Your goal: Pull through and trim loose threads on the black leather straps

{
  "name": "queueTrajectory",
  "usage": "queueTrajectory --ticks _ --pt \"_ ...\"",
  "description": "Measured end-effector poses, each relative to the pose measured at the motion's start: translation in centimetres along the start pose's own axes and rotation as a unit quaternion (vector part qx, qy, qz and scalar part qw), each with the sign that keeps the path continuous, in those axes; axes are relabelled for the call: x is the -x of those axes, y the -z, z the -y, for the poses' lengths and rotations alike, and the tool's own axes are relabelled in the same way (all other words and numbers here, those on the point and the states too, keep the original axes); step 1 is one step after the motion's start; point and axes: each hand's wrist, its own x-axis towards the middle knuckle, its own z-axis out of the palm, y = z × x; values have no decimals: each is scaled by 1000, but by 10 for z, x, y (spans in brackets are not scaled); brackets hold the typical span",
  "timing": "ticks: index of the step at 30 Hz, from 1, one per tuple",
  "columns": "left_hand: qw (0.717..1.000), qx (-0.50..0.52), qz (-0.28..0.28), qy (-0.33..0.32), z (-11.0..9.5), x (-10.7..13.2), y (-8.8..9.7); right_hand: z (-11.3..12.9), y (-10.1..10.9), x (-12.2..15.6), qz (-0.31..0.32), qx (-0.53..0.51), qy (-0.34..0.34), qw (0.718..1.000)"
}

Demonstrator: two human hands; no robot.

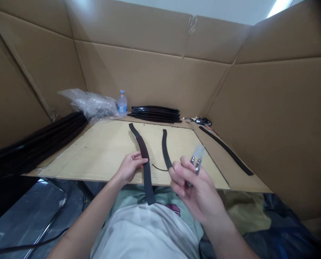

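Note:
My left hand (128, 166) rests on the board (106, 151) with its fingertips pinching a long dark curved strip (143, 151) that hangs over the near edge toward my lap. My right hand (193, 187) is raised above the board's near edge and closed around a small metal snipping tool (197, 160), blurred by motion. A second, shorter dark curved strip (165, 149) lies on the board between my hands, with a thin black sliver (159, 168) beside its near end.
A stack of dark curved strips (155, 113) lies at the back by a water bottle (122, 102) and a crumpled plastic bag (91, 104). Long black strips (36, 142) pile at left. Another strip (226, 150) lies at right. Cardboard walls (274, 118) enclose the bench.

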Motion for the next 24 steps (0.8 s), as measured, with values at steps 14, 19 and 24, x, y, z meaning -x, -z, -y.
queueTrajectory --ticks 14,19,24 --pt "993 -98 -40 44 2 -66 -4 -7 122 -121 -149 674 60 721" --pt "982 -156 -54 87 -5 -88 1 -2 155 -128 -188 746 37 638" --pt "970 -196 -74 122 -11 -103 0 -8 162 -126 -170 779 54 601"
